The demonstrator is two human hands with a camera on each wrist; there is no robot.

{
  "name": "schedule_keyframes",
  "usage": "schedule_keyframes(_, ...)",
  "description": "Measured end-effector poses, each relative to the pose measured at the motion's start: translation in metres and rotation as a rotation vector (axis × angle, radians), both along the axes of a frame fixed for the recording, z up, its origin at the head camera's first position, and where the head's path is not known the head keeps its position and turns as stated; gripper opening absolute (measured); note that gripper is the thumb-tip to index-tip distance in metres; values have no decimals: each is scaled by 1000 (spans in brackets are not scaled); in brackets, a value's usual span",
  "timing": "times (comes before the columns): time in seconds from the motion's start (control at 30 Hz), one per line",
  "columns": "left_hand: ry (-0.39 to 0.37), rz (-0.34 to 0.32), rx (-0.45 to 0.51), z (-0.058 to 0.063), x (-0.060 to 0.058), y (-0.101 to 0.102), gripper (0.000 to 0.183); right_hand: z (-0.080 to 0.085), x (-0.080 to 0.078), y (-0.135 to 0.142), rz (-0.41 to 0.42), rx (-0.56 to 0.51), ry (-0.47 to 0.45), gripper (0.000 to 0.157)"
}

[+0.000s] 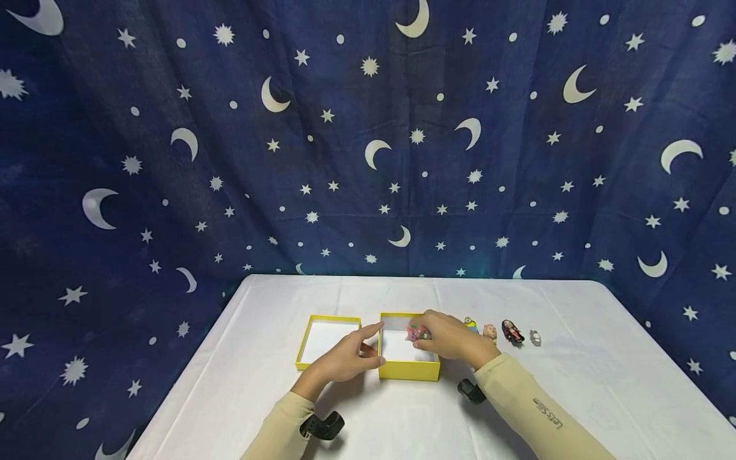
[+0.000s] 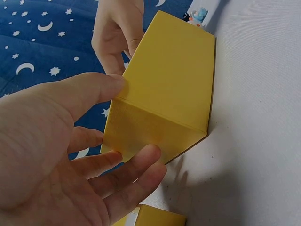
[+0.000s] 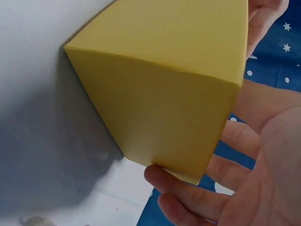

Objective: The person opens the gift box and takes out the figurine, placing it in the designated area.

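Note:
A yellow box (image 1: 409,370) with a white inside stands open-topped on the table. My left hand (image 1: 347,356) is at its left side, thumb by the near corner. In the left wrist view the thumb touches the yellow box (image 2: 169,70) at its edge, and the loosely spread fingers rest by its side wall. Reaching over the box's right wall, my right hand (image 1: 451,335) pinches a small pink and green toy figure (image 1: 415,333) inside. The right wrist view shows the right hand's fingers (image 3: 188,190) around the yellow box's wall (image 3: 160,108); the figure is hidden there.
A shallow yellow lid (image 1: 328,342) with a white inside lies left of the box. Right of it stand a yellow and blue figure (image 1: 471,324), a pinkish figure (image 1: 490,332), a dark-haired doll (image 1: 512,333) and a small grey toy (image 1: 535,338). A starry curtain (image 1: 368,128) hangs behind.

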State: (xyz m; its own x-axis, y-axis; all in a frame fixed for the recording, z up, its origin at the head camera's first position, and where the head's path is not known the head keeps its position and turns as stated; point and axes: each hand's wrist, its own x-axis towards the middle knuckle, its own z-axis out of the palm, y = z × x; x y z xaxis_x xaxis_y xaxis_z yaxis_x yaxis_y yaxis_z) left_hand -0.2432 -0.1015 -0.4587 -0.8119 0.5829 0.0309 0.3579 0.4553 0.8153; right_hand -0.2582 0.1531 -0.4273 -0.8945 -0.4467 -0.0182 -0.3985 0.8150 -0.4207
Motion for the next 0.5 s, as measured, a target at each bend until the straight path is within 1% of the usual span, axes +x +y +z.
schedule_keyframes(0.1, -6, 4, -9, -1, 0, 0, 76, -1, 0, -1, -4, 12, -12, 46)
schedule_keyframes(0.2, -2, 4, -12, -2, -1, 0, 76, -4, 0, -1, 23, 18, -26, 44)
schedule_keyframes(0.27, 1, 1, -9, -2, -1, 0, 76, -6, 1, 0, 48, 21, -29, 40)
schedule_keyframes(0.33, 4, -3, -8, -2, -1, 0, 75, -9, 1, 1, 74, 31, -26, 31)
schedule_keyframes(0.4, 6, -7, -5, -1, -1, 0, 75, -10, 1, 1, 80, 37, -34, 23)
schedule_keyframes(0.5, 6, -7, -2, -1, 0, 0, 75, -9, 0, 1, 89, 37, -58, 17)
